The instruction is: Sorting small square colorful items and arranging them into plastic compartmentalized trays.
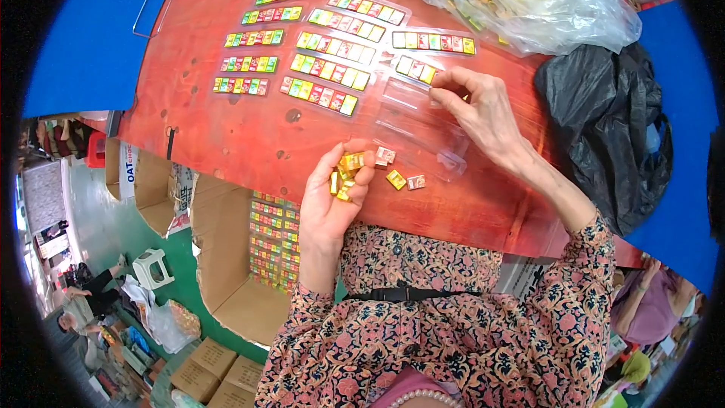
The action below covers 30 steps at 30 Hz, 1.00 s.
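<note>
My left hand (326,208) is cupped, palm up, at the table's near edge, with several small yellow boxes (349,168) in it. Past it, my right hand (483,113) pinches at the right end of a clear plastic tray (415,69) partly filled with yellow, white and red boxes; what its fingertips hold is mostly hidden. Empty clear trays (419,125) lie just below that one. On the red table beside my left hand are a loose yellow box (396,179) and red-and-white boxes (385,156). Filled trays (319,96) of coloured boxes stand in two columns to the left.
A large clear bag (529,7) of coloured boxes spreads over the far right of the red table (226,136). A black plastic bag (604,128) lies at the right edge. Below the left edge, a cardboard carton (226,257) holds filled trays (273,242). Other people sit farther off.
</note>
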Available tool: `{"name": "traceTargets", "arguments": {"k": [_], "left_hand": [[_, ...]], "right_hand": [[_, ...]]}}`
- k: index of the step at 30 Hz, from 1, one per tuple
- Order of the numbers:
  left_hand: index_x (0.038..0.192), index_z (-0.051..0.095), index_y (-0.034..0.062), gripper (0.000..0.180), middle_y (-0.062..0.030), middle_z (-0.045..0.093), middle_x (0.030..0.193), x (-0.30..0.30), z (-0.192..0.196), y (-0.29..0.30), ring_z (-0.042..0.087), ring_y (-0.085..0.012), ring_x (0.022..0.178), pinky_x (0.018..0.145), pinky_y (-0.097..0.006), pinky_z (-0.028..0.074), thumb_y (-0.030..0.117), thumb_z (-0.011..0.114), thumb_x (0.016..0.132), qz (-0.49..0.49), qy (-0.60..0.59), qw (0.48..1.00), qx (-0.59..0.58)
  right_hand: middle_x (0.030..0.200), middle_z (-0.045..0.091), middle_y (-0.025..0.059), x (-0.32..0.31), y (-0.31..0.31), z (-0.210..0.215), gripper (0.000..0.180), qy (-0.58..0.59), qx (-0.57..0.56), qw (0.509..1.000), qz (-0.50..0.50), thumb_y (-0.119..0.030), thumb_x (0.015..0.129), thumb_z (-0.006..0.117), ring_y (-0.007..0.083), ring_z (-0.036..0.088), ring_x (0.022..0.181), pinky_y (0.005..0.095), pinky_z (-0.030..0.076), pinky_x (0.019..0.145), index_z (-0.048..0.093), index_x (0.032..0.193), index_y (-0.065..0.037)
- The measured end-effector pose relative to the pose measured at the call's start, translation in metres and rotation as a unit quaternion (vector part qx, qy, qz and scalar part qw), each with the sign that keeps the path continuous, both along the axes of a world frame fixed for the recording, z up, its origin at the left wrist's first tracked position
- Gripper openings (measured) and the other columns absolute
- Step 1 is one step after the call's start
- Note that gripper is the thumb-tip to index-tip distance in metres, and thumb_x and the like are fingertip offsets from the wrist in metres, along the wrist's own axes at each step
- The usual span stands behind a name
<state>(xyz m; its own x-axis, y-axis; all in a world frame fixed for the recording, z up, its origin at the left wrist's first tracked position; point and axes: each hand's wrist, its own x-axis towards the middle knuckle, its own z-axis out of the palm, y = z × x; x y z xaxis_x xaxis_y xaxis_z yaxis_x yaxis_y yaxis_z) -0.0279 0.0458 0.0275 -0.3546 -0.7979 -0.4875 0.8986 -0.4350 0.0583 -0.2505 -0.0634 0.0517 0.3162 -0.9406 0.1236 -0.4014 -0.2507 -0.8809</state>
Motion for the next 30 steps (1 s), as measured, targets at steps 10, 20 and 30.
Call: {"name": "traceTargets", "arguments": {"k": [10, 20, 30], "left_hand": [[0.106, 0.054, -0.0037, 0.028, -0.0179, 0.056, 0.089, 0.015, -0.002, -0.007, 0.046, -0.0151, 0.063, 0.039, -0.017, 0.035, 0.02, 0.047, 0.093, 0.064, -0.035, 0.997, -0.008], [0.11, 0.053, -0.0035, 0.029, -0.0189, 0.058, 0.095, 0.021, 0.0, -0.016, 0.052, -0.0192, 0.07, 0.045, -0.021, 0.041, 0.019, 0.045, 0.094, 0.056, -0.064, 0.996, 0.006], [0.103, 0.057, 0.0001, 0.021, -0.0137, 0.06, 0.086, 0.004, 0.054, -0.093, 0.052, -0.0142, 0.058, 0.036, -0.017, 0.035, 0.015, 0.054, 0.089, -0.074, -0.19, 0.979, -0.019]], "right_hand": [[0.069, 0.062, 0.0139, 0.02, -0.013, -0.035, 0.01, 0.147, -0.147, 0.978, 0.01, -0.01, 0.079, 0.062, 0.0293, 0.061, 0.063, 0.0363, 0.047, 0.056, 0.062, 0.076, -0.001], [0.073, 0.059, 0.0149, 0.001, -0.038, -0.002, 0.009, 0.177, -0.179, 0.967, 0.023, -0.009, 0.076, 0.063, 0.0327, 0.059, 0.07, 0.0393, 0.046, 0.061, 0.06, 0.081, -0.002], [0.087, 0.057, 0.0168, -0.066, -0.23, 0.028, 0.017, 0.333, -0.313, 0.884, -0.096, -0.008, 0.073, 0.062, 0.0334, 0.055, 0.084, 0.0401, 0.044, 0.072, 0.062, 0.089, -0.002]]}}
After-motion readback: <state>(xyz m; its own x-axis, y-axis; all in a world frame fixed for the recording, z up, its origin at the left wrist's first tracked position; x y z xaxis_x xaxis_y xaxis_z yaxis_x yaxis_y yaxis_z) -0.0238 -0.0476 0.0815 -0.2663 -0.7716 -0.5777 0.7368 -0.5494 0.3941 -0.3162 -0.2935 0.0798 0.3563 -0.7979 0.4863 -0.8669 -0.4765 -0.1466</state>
